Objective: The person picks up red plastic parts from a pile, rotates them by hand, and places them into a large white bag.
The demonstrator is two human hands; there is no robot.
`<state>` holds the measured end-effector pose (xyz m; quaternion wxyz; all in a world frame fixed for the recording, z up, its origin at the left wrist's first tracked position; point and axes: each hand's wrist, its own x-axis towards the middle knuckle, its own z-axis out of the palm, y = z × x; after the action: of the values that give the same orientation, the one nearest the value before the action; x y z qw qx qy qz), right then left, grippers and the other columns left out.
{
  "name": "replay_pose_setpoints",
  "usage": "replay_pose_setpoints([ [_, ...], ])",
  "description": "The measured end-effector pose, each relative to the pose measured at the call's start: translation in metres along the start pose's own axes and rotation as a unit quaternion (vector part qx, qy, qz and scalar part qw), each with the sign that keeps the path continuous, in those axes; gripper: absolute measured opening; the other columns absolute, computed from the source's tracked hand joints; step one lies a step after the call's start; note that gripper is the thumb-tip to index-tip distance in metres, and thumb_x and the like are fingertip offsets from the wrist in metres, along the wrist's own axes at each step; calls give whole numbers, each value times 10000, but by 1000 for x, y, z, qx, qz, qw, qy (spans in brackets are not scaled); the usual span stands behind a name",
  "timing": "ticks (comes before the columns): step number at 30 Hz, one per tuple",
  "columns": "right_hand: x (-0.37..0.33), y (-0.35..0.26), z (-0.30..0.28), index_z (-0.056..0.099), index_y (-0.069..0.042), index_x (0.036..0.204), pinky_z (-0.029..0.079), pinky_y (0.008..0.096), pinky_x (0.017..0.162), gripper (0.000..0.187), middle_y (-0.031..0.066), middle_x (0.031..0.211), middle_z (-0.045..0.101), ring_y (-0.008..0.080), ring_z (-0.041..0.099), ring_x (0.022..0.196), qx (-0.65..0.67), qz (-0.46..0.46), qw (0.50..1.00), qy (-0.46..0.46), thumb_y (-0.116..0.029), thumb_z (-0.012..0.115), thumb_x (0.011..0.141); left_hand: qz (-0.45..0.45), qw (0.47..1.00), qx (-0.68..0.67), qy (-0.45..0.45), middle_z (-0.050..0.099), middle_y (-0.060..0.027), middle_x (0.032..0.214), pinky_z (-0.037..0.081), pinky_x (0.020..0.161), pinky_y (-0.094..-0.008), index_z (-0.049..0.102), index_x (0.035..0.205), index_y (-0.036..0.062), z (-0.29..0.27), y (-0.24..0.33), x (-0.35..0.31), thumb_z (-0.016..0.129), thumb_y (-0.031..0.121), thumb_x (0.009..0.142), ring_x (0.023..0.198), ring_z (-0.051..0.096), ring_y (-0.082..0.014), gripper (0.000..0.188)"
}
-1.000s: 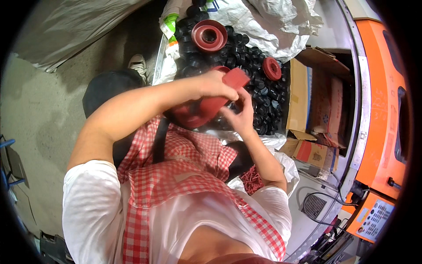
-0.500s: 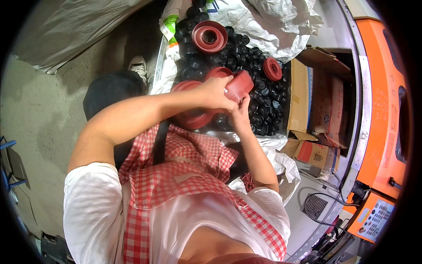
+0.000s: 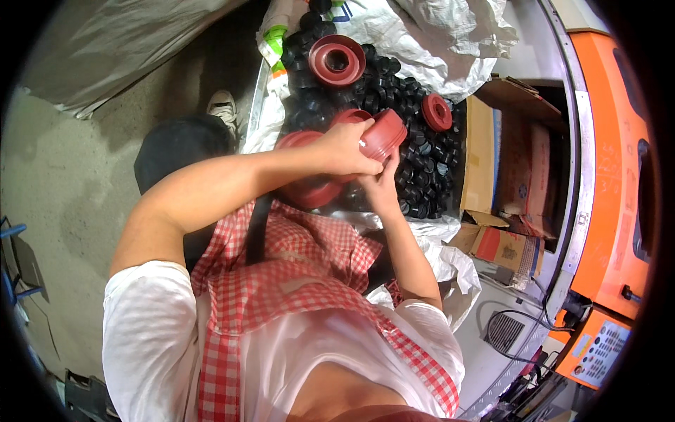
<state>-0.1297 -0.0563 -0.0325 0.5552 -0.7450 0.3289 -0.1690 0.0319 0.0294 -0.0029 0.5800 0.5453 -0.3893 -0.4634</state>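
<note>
Both my hands meet over a heap of black plastic caps (image 3: 422,165). My left hand (image 3: 343,149) is closed on a red ribbed round plastic part (image 3: 384,135), gripping it from the left side. Under the same part, my right hand (image 3: 381,186) has its fingers wrapped against the lower edge; some fingertips are hidden behind it. Larger red round plastic parts (image 3: 309,193) lie beneath my left forearm, partly covered by it. Farther off rests a red stepped ring (image 3: 337,61) with a dark centre hole, and a smaller red ring (image 3: 436,112) sits to the right on the caps.
White woven sacking (image 3: 450,42) borders the heap at the far side. Opened cardboard boxes (image 3: 478,151) stand to the right, before an orange machine (image 3: 605,176) with a button panel (image 3: 601,349). A cable (image 3: 492,330) loops below them. A black rounded object (image 3: 179,151) is at left.
My right hand has slid slightly left and toward me along the red ribbed part. The part has turned a little, while my left hand stays nearly in place.
</note>
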Motion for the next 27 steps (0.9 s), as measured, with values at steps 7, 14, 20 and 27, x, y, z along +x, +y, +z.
replay_pose_setpoints([
  [7,7,11,-14,289,19,1324,487,343,860,741,162,1144,542,244,579,999,48,29,998,-22,-149,740,760,51,996,64,38,664,-130,998,488,814,-329,539,1200,56,2,-14,8,764,344,656,900,647,-221,655],
  [14,4,8,-32,590,29,845,469,304,484,372,80,672,613,203,600,566,380,406,795,-242,-316,502,954,66,993,59,74,638,-218,1017,487,828,-343,400,1313,-87,2,-19,11,741,305,579,924,640,-291,900],
  [20,24,-1,-31,489,-2,1205,503,313,758,529,79,1051,596,187,607,847,-247,-191,947,71,-92,751,754,67,994,-18,81,648,-174,982,499,772,-315,478,1262,-27,-9,-12,11,752,295,584,864,645,-237,799],
  [27,47,-12,-22,489,-81,1219,502,279,576,521,58,931,616,164,615,712,177,97,971,-126,-436,603,854,57,994,-43,80,644,-102,966,486,779,-308,572,1128,51,-9,-16,11,745,259,636,854,622,-192,561],
])
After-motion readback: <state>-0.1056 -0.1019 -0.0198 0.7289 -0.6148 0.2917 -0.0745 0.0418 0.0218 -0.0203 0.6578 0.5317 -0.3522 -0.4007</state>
